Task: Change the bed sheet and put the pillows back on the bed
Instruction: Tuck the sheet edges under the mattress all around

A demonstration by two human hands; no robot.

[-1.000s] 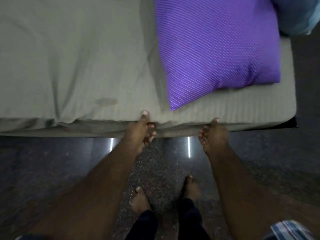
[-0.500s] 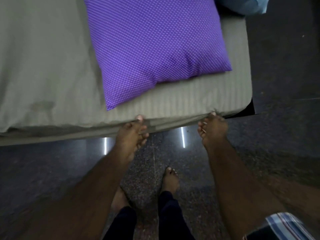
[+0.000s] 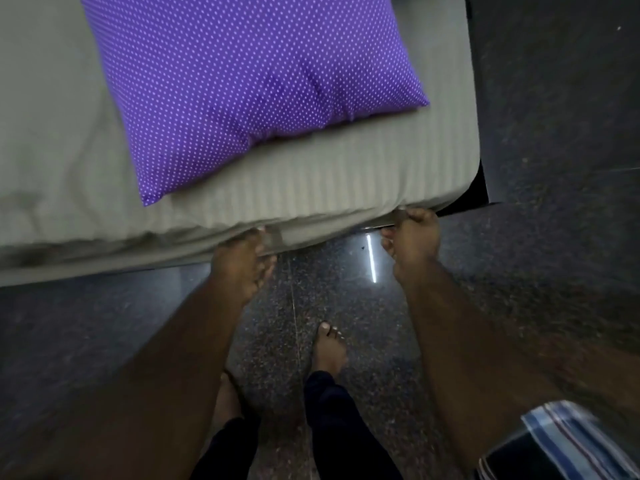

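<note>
A grey striped bed sheet point(image 3: 311, 181) covers the mattress across the top of the head view. A purple pillow with white dots point(image 3: 242, 81) lies on it near the right end. My left hand point(image 3: 242, 261) grips the sheet's hanging edge at the mattress side, fingers curled under it. My right hand point(image 3: 412, 237) pinches the same edge close to the bed's right corner. The fingertips of both hands are partly hidden by the cloth.
The dark bed frame corner point(image 3: 479, 192) shows under the mattress at right. I stand barefoot on a dark speckled floor point(image 3: 554, 133), with one foot point(image 3: 329, 348) just below the hands. A bright light strip reflection point(image 3: 371, 258) lies between my arms.
The view and both hands have shifted rightward along the bed's edge; my right hand now sits near the corner, and the blue pillow at the top right has left the view.
</note>
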